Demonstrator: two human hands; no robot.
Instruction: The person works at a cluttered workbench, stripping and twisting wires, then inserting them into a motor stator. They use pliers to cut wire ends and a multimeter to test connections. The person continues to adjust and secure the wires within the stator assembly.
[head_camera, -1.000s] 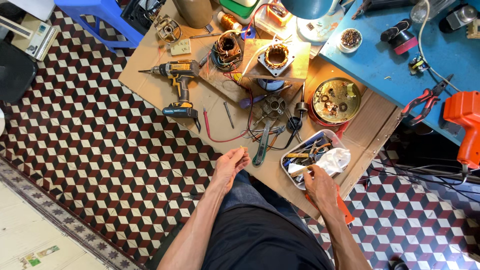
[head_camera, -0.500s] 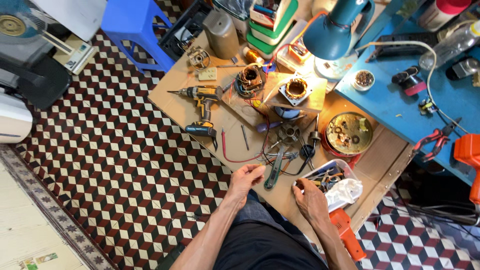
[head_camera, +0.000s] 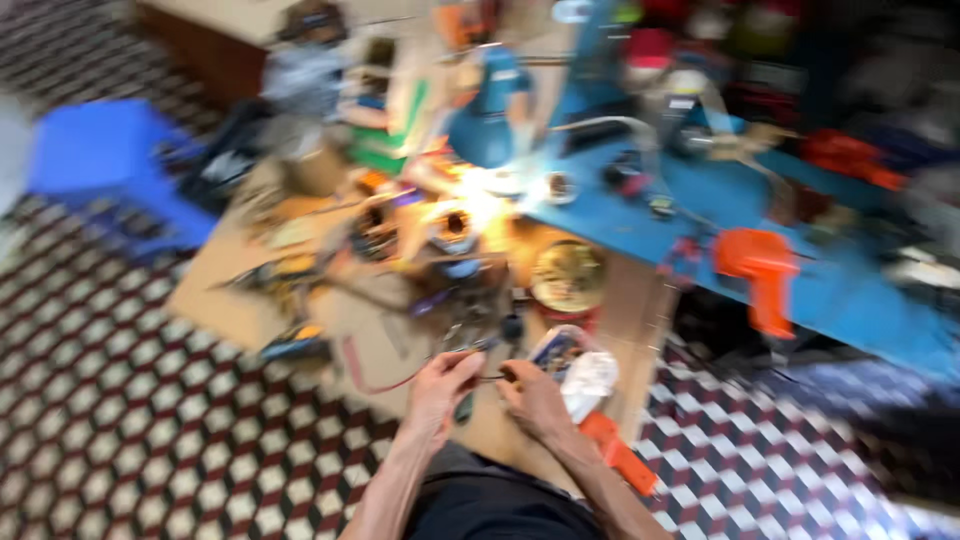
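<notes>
The view is blurred by head motion. My left hand (head_camera: 440, 385) and my right hand (head_camera: 532, 398) meet at the near edge of a low wooden board (head_camera: 230, 300). Both have their fingers curled on a thin dark piece (head_camera: 486, 378) that spans the gap between them; what it is I cannot make out. Just beyond the hands lie dark tools and wires (head_camera: 480, 320). A clear tray of small parts (head_camera: 556, 350) and a white cloth (head_camera: 592, 382) sit right of my right hand.
On the board are a yellow cordless drill (head_camera: 285, 285), a motor stator (head_camera: 452, 225) and a round brass-coloured part (head_camera: 568, 275). An orange-handled tool (head_camera: 618, 452) lies by my right forearm. A blue bench (head_camera: 860, 300) with an orange tool (head_camera: 760, 265) stands right, a blue stool (head_camera: 95, 160) left. A lit blue lamp (head_camera: 490, 115) hangs over the board. The floor is checkered tile.
The view has swung up and toward the bench. Both hands have moved from the board's edge toward each other and closed on the thin dark piece.
</notes>
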